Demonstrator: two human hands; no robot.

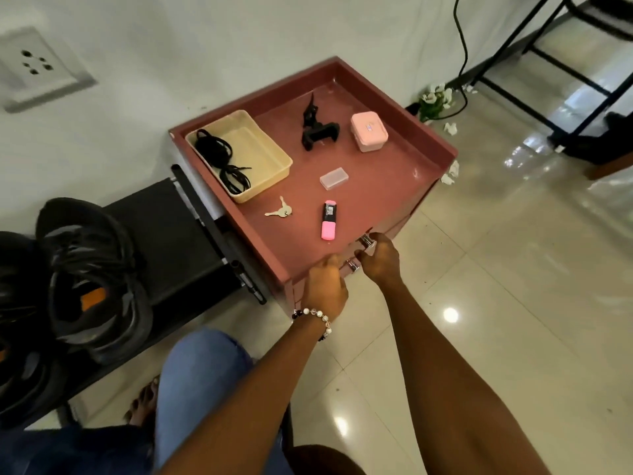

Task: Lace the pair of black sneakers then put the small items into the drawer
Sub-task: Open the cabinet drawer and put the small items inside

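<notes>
A reddish-brown cabinet (394,186) is standing against a pale wall, its top surface ringed by a raised lip on the far and side edges. At the cabinet's near front edge, both hands are curling around the drawer's silver handle (367,242): the right hand (381,260) is gripping the end nearer the cabinet's right corner, and the left hand (325,286), wearing a beaded bracelet (317,318), is gripping the other end. Whether the drawer is pulled out at all cannot be told.

On the cabinet top, a pink highlighter (329,220) is lying closest to the near edge, just beyond the hands. A pair of keys (281,209) is lying to its left, and a small clear case (334,178) is sitting farther back. Toward the far lip, a pink box (369,131) is resting near the right rim, with a black phone clamp (317,126) beside it. A cream tray (260,145) is sitting along the cabinet's left edge, holding black shoelaces (222,162). Bare surface is lying open between the small items.

Left of the cabinet, a black bench (164,234) is carrying the black sneakers (92,275), which are showing no laces. Right of the cabinet, shiny tiled floor (513,269) is stretching open, with scraps of paper near the cabinet's far corner and a black metal frame (565,73) farther off.
</notes>
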